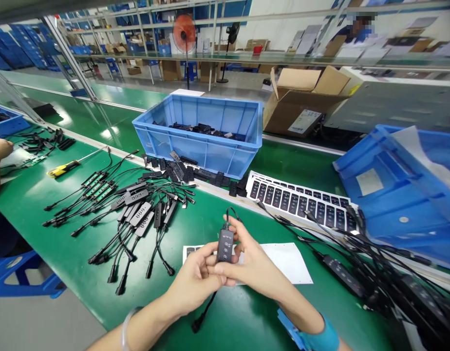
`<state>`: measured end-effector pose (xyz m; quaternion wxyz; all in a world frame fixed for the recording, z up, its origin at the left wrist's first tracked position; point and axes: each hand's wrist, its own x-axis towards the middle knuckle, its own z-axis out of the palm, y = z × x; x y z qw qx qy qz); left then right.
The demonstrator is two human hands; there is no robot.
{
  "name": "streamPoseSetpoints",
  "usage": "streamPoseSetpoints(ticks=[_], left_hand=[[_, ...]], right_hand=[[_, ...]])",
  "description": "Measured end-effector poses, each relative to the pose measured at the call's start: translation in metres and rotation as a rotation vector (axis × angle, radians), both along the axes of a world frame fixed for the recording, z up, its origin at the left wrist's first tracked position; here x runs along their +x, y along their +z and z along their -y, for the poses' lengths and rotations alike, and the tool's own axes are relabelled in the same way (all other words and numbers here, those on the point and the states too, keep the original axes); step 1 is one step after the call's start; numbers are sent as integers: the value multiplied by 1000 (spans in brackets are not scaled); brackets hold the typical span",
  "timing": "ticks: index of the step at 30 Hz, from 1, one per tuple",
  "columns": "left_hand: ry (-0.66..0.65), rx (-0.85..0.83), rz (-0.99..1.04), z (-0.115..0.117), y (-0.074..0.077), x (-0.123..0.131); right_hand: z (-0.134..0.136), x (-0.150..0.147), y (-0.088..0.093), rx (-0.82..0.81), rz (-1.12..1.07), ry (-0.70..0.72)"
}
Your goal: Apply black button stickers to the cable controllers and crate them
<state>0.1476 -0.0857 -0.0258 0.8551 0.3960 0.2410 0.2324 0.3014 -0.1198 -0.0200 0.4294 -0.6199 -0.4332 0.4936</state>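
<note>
I see my left hand [196, 280] and right hand [252, 265] meeting just above the green bench [225, 321], both pinching a small black inline controller [225, 245] held upright between the fingertips, its cable looping above and trailing down toward me. Under the hands lies a white sticker sheet [287, 261]; a heap of finished controller cables [137, 214] sits to the left, a sheet of button labels [298, 200] and a blue bin [205, 131] beyond. Another person's hand [0, 148] rests at the far left.
</note>
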Motion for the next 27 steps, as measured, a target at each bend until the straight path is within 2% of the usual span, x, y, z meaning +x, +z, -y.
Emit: streamPoseSetpoints(ticks=[3,7,10,16,19,22,25,27], left_hand=[[-30,-36,2,0,-2,0],[-41,-71,-71,0,-6,-1],[-35,-76,-100,1,-7,0],[68,-64,-133,2,-12,3],[75,12,-152,2,-16,5],[65,89,-200,3,-17,5],[-33,143,-279,2,-16,0],[-144,312,-353,-2,-16,-9]], right_hand=[[1,-3,-1,-25,-113,75],[-3,-3,-8,105,-17,-22],[-5,0,-12,128,44,-80],[-1,-1,-9,216,192,-15],[2,-8,-8,274,336,-14],[4,-14,-5,280,386,-32],[5,-7,-1,262,393,-19],[9,15,3,248,417,-63]])
